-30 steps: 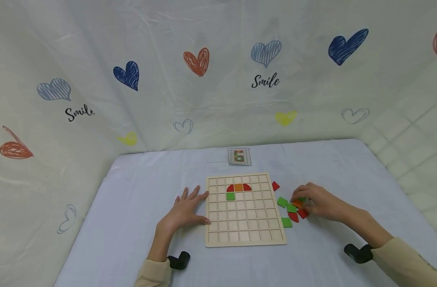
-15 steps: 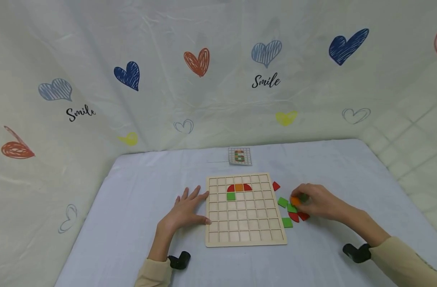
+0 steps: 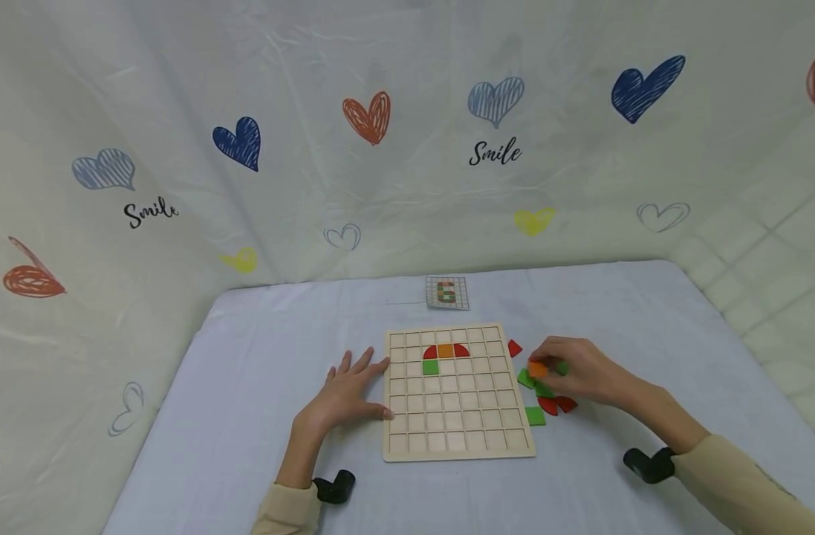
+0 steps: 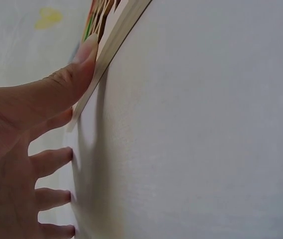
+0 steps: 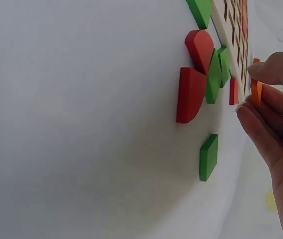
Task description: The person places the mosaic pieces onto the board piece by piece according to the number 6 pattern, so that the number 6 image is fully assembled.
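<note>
A wooden grid board (image 3: 454, 401) lies on the white table. Near its top, a row of red, orange and red pieces (image 3: 445, 351) sits in the cells, with a green square (image 3: 430, 367) under the left one. My left hand (image 3: 340, 397) rests at the board's left edge, fingers spread, thumb and index fingertip touching the rim. Right of the board my right hand (image 3: 581, 369) pinches an orange square (image 5: 256, 89) between thumb and fingers, raised off the table. Below it lie loose green squares (image 5: 213, 77) and red quarter-round pieces (image 5: 191, 94).
Behind the board lies a small pattern card (image 3: 446, 293) with a gridded coloured figure. A lone green square (image 5: 209, 157) lies apart from the cluster. One red piece (image 3: 515, 348) is by the board's upper right edge, and a green square (image 3: 536, 416) by its lower right edge.
My right hand has picked the orange square up from the loose pieces and moved slightly left toward the board with it. My left hand has stayed at the board's edge.
</note>
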The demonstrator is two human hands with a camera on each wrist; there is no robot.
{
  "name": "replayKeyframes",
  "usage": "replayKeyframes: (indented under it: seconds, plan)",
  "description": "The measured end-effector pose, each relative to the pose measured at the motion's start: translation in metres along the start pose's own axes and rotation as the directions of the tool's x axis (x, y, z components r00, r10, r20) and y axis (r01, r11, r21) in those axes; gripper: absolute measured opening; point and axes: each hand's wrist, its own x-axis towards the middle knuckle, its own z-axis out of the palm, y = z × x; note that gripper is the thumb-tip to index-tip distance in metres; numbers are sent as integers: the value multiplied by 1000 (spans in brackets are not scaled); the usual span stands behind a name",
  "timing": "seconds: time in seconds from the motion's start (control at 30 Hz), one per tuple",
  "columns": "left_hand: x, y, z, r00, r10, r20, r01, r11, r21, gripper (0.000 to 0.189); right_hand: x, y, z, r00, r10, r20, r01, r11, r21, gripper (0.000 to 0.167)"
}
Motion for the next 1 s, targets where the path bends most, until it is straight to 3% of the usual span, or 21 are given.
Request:
replayKeyframes:
  seconds: [0.23,0.47,0.67,1.0]
  plan:
    - [1,-1,1,1000,6,3,-6,1000,0,93,11,-9,4,1000,1,29,-1,1000,22,23]
    - [0,0,0,1000,0,2,0,1000,-9,94,26,-23,9,998,-50,45,49,999,7,24]
    - [0,0,0,1000,-4,2,4,1000,-7,95,39,-33,17,995,-19,96,18,1000,16,23]
    - [0,0,-1,1000,1,3,-1,1000,-11,95,59,-54,31,987,-41,154,32,998,58,20]
